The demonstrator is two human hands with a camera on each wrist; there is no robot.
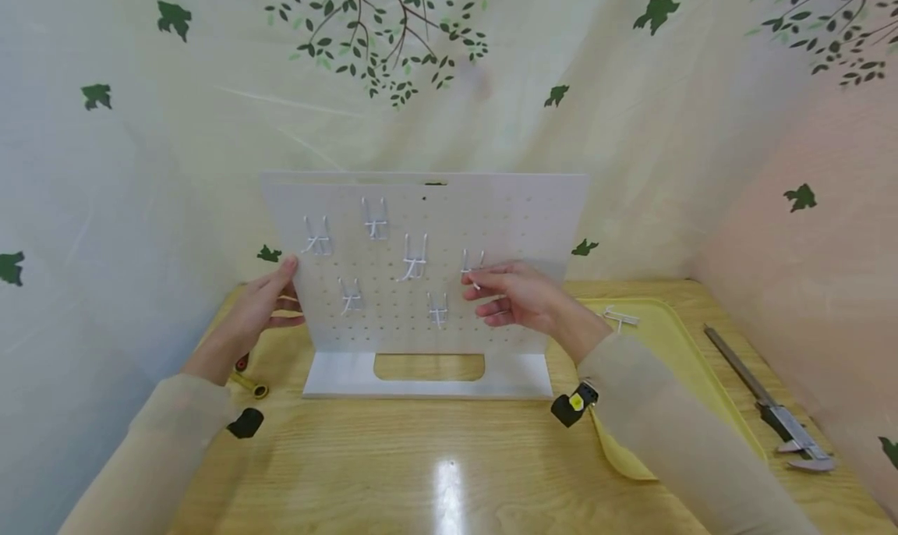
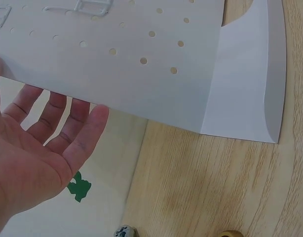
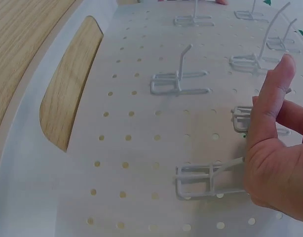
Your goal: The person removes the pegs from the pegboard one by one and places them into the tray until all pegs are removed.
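Note:
A white pegboard stands upright on its base on the wooden table and carries several white wire hooks. My left hand rests on the board's left edge. In the left wrist view its fingers lie straight behind the pegboard. My right hand is at the board's right middle, where thumb and forefinger pinch the prong of a wire hook. The right wrist view shows that hook seated in the holes of the pegboard, its prong running into my right hand.
A yellow tray lies right of the board with a loose white hook on it. A metal caliper lies at the far right. A small yellow-and-red item sits by my left wrist. A leaf-printed curtain surrounds the table.

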